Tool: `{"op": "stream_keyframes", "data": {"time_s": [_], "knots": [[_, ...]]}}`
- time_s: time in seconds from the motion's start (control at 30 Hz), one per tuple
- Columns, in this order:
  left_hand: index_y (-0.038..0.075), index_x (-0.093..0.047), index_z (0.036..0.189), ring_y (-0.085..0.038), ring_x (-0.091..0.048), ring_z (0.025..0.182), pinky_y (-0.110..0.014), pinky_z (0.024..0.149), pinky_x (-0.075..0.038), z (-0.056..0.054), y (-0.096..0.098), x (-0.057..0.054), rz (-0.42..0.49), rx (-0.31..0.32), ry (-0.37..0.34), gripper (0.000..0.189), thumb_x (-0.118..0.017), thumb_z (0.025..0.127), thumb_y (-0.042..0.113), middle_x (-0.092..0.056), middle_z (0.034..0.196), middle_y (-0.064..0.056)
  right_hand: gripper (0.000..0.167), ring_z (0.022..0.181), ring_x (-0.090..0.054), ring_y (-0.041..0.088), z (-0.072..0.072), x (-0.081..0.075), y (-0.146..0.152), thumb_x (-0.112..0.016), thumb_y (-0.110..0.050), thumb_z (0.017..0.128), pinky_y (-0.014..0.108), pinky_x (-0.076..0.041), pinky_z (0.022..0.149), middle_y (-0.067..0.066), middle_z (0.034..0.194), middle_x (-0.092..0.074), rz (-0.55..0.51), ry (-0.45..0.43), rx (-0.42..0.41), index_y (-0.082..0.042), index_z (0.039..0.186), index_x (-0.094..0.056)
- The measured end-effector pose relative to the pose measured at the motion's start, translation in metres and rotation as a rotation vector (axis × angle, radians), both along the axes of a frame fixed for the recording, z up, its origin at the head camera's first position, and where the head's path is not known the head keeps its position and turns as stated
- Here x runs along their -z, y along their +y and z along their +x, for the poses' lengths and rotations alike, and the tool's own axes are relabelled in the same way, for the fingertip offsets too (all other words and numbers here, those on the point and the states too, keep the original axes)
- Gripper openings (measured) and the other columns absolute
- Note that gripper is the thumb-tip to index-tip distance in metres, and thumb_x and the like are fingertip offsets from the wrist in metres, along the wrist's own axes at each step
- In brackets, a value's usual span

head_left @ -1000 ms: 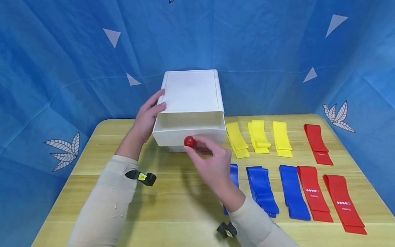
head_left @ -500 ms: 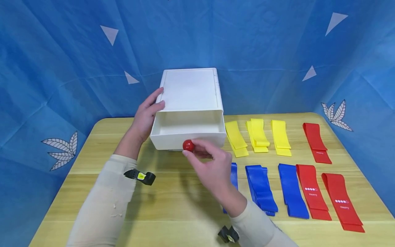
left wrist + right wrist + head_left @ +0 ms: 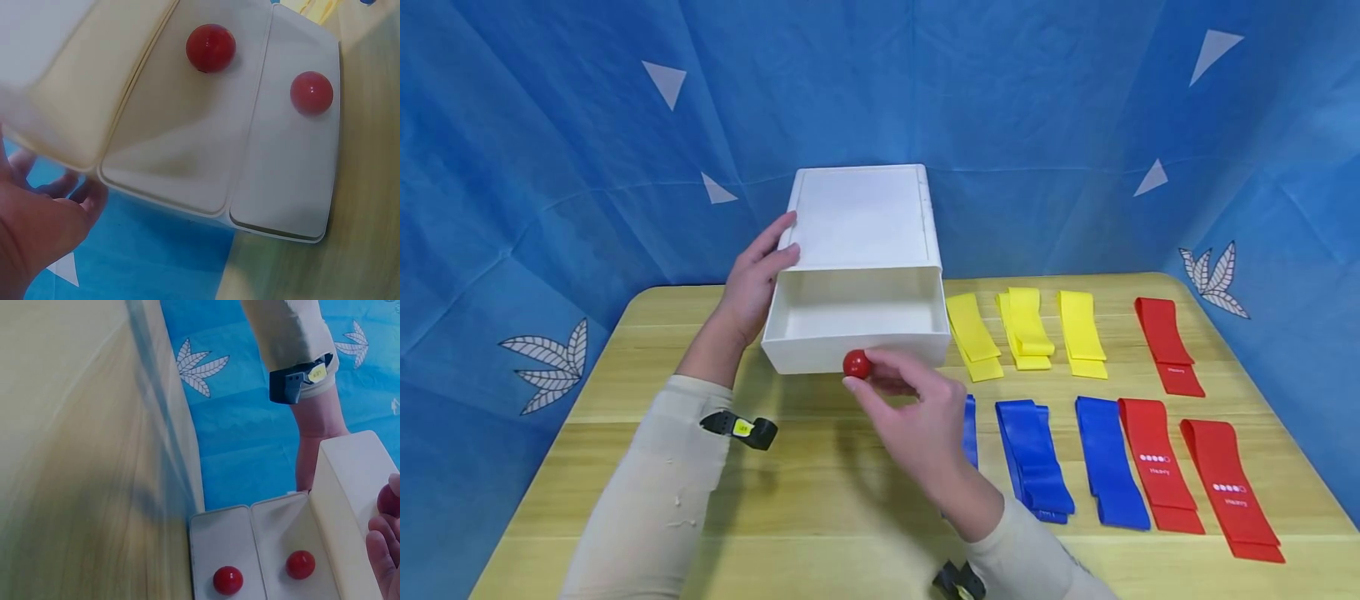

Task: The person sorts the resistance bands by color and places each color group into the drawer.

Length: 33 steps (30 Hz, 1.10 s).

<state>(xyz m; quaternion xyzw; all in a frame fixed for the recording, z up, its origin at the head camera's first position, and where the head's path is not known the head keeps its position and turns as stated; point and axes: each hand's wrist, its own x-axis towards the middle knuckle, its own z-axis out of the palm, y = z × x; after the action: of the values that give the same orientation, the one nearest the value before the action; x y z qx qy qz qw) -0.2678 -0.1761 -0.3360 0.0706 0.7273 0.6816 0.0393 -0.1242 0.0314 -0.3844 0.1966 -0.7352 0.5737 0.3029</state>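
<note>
A white chest of drawers (image 3: 859, 217) stands at the back of the table, its top drawer (image 3: 801, 357) pulled out and bare inside where I can see. My right hand (image 3: 917, 408) pinches the drawer's round red knob (image 3: 857, 364) between thumb and fingers. Against the chest's left side rests my left hand (image 3: 751, 287), fingers fairly straight along the upper edge. Below the top drawer, the left wrist view shows two closed drawer fronts, each with a red knob: the middle knob (image 3: 211, 48) and the lower knob (image 3: 311, 93).
Right of the chest lie folded yellow bands (image 3: 1026, 329), blue bands (image 3: 1037, 458) and red bands (image 3: 1232, 492), several in all. They rest on a wooden table (image 3: 805, 517). A blue curtain (image 3: 1000, 100) hangs close behind the chest.
The top drawer has slid farther out toward me, its opening now larger. My right hand moved back with the knob; my left hand stayed on the chest's side.
</note>
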Motion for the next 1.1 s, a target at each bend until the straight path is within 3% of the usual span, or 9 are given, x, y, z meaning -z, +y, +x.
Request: {"op": "stream_keyframes", "data": {"time_s": [1.1], "knots": [[0.028,-0.036,0.157,-0.023,-0.034,0.139,-0.048,0.108,-0.037,0.001,0.0,0.002,0.038,0.019,0.015,0.059,-0.055,0.101,0.032,-0.025,0.161,0.002,0.022,0.081,-0.071,0.011,0.027,0.004,0.003,-0.084,-0.011,0.081,0.026,-0.058,0.067,-0.001,0.097,-0.075,0.035,-0.03,-0.021,-0.008,0.102,-0.077]]}}
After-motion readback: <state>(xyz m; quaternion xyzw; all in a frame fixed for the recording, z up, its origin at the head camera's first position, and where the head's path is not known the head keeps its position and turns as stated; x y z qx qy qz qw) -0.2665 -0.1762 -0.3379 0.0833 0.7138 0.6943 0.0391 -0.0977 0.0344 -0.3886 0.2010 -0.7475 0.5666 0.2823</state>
